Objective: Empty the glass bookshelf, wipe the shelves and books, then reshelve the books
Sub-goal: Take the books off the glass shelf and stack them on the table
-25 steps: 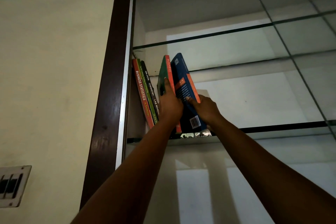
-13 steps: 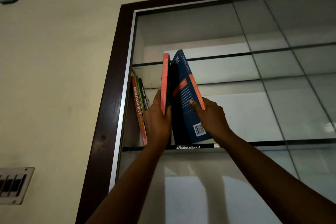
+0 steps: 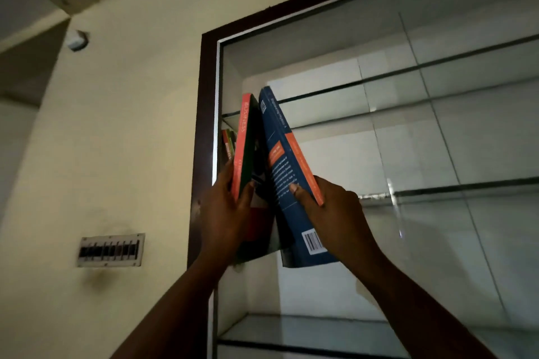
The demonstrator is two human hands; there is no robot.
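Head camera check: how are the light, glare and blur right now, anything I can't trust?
Head view: dim overall, the left hand and right hand read as dark shapes; a glare streak marks the glass shelf; the wide lens makes the bookshelf frame lean; BUSINESS is legible on the red-spined book, small print on the blue book is smeared.

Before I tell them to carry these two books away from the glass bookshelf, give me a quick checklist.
1. Left hand grips red-spined green book: ok.
2. Right hand pinches blue book with orange spine: ok.
3. Both books' lower ends off the glass shelf edge: ok.
4. Shelf emptied: not ok, red and green spines stand by the dark wooden frame.
5. Those books standing steady: cannot tell, mostly hidden.
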